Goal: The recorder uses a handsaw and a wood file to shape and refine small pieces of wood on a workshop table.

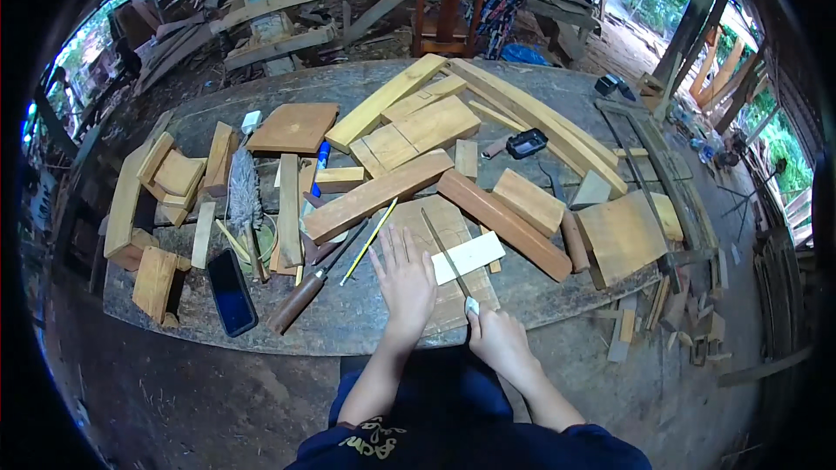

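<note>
My left hand (407, 283) lies flat with fingers stretched out, on a brown wooden board (483, 285) at the table's front edge. Closed around the white near end of a long, thin dark blade is my right hand (503, 344). The blade (446, 250) slants away from me across a pale, smooth rectangular piece of wood (482, 252). Whether it is a file or a saw blade I cannot tell. A yellow pencil (368, 242) is just left of my left fingertips. Farther left lies a wooden-handled tool (296, 300).
Two thick wooden bars (379, 196) (505, 224) meet beyond the board. Around them stand wood blocks, a black phone (231, 292), a grey brush (244, 191), a blue marker (321, 167) and a small black case (527, 144). A chair (448, 0) and a person's patterned clothing (505, 0) are behind.
</note>
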Demonstrator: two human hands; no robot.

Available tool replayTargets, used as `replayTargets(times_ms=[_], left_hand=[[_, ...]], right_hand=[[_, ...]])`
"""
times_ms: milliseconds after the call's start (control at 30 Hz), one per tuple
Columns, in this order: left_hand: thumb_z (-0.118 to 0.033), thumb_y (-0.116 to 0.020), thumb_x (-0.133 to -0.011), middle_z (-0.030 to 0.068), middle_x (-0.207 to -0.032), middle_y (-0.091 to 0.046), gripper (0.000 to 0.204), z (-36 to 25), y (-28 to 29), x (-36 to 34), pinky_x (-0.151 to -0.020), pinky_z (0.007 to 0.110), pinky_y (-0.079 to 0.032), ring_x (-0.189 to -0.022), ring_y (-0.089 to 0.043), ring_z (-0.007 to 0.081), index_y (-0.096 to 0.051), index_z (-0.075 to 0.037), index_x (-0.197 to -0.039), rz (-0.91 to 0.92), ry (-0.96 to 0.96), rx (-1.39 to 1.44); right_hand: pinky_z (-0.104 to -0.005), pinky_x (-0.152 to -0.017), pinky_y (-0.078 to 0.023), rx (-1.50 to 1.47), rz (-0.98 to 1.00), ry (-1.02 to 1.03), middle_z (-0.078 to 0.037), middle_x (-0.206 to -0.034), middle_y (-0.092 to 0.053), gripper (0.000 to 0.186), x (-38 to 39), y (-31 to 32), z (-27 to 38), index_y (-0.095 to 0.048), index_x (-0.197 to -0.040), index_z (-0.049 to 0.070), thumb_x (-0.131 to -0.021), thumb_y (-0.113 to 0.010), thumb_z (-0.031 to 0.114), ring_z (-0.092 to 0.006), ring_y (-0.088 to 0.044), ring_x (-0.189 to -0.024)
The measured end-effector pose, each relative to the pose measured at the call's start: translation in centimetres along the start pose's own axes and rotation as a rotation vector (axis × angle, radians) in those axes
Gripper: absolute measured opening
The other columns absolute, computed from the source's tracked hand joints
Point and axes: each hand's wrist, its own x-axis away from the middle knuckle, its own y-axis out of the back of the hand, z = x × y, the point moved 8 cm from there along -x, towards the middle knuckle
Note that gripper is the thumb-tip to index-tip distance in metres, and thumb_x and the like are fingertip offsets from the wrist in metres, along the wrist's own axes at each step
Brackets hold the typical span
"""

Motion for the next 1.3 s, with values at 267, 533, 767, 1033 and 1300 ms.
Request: replayTargets(times_ms=[267, 533, 767, 1033, 1300], left_hand=[[-0.03, -0.043, -0.099, 0.0211, -0.158, -0.027, 0.057, 0.5, -1.1, 1.1, -0.12, 0.055, -0.005, -0.15, -0.018, 0.0347, -0.04, 0.002, -0.146, 0.02, 0.039, 0.016], [-0.03, -0.039, -0.101, 0.0203, -0.156, -0.031, 0.056, 0.3, -0.6, -0.2, -0.12, 0.055, -0.007, -0.149, -0.021, 0.031, -0.039, 0.002, -0.147, -0.031, 0.002, -0.043], [-0.031, -0.037, -0.101, 0.0196, -0.157, -0.032, 0.056, 0.6, -0.9, -0.7, -0.121, 0.054, -0.007, -0.149, -0.022, 0.0295, -0.039, 0.002, -0.147, -0.014, 0.021, -0.12], [-0.031, -0.037, -0.101, 0.0179, -0.155, -0.035, 0.056, 0.1, -1.0, -0.3, -0.121, 0.055, -0.005, -0.148, -0.026, 0.0286, -0.041, 0.001, -0.146, -0.024, -0.008, -0.101], [-0.031, -0.037, -0.101, 0.0164, -0.156, -0.035, 0.055, -0.1, -1.2, -0.2, -0.121, 0.054, -0.004, -0.148, -0.025, 0.0273, -0.042, 0.0, -0.146, 0.009, -0.046, -0.138]], right_hand=[[-0.0563, -0.066, -0.053, 0.031, 0.027, -0.001, -0.03, -0.071, -0.064, 0.027, 2.9, -0.2, -0.3, -0.064, -0.09, -0.004, -0.095, -0.054, 0.021, -0.0472, -0.066, -0.069], [-0.0561, -0.061, -0.052, 0.087, 0.024, 0.051, -0.029, -0.069, -0.064, 0.024, 3.5, 0.0, -0.6, -0.06, -0.086, -0.003, -0.095, -0.052, 0.017, -0.0469, -0.065, -0.065], [-0.0563, -0.06, -0.052, 0.071, 0.066, 0.012, -0.029, -0.065, -0.062, 0.021, 5.5, -0.4, -2.1, -0.058, -0.096, -0.004, -0.095, -0.053, 0.016, -0.0476, -0.064, -0.064], [-0.057, -0.061, -0.052, 0.039, 0.017, 0.067, -0.031, -0.069, -0.063, 0.023, 4.1, -0.6, -2.8, -0.06, -0.096, -0.004, -0.096, -0.053, 0.018, -0.0483, -0.064, -0.067], [-0.0568, -0.062, -0.051, 0.046, 0.028, 0.062, -0.029, -0.068, -0.063, 0.022, 3.6, -0.7, -2.6, -0.061, -0.1, -0.003, -0.096, -0.053, 0.017, -0.0488, -0.063, -0.066]])
